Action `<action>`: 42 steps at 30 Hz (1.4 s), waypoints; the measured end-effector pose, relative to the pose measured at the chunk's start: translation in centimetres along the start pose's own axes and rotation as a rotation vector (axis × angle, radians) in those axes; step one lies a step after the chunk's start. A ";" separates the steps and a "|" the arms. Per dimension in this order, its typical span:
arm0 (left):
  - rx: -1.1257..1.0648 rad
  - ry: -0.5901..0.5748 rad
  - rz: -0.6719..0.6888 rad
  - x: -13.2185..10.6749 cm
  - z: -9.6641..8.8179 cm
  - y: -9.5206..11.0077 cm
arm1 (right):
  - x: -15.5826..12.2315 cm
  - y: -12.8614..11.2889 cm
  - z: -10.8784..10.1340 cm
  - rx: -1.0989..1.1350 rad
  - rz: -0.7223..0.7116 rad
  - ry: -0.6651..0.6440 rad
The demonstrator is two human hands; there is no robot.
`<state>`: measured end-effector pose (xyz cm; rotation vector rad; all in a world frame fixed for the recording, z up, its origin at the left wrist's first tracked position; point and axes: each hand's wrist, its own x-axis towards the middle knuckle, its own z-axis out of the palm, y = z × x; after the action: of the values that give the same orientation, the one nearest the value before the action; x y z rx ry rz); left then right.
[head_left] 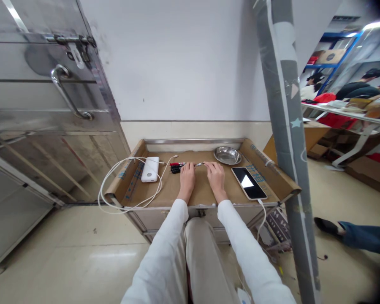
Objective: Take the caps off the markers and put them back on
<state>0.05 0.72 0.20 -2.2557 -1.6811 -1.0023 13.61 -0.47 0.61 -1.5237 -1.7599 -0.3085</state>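
My left hand [187,179] is closed over the cardboard-covered tabletop [164,194], its fingers on a slim pen [199,164]. The pen spans the gap between my two hands. Its far end is pinched by the fingertips of my right hand [215,175], and its details are too small to make out. Just left of my left hand lies a bunch of black pens [175,169], with a red pen [175,164] behind them. My left fingers partly cover the ends of this bunch.
A round metal bowl [227,156] stands at the back right. Closer to me lies a phone [248,183] with a charging cable. At left are a white power bank [150,169] and a looped white cable [101,190]. A wrapped pillar [291,126] rises at right.
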 end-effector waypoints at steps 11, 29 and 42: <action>0.001 0.010 -0.020 -0.4 -0.5 0.1 | 0.0 -1.3 -0.5 0.163 -0.181 -0.194; 0.221 -0.030 -0.276 -1.3 -0.8 0.0 | -1.0 -0.3 1.9 0.023 0.020 -0.335; -0.059 -0.309 0.027 -1.0 -0.5 0.0 | -0.9 0.6 2.5 0.086 0.050 -0.315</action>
<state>-0.34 -0.34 -0.02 -2.5744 -1.7462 -0.7355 13.14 0.61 -1.86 -1.6184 -1.9438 0.0359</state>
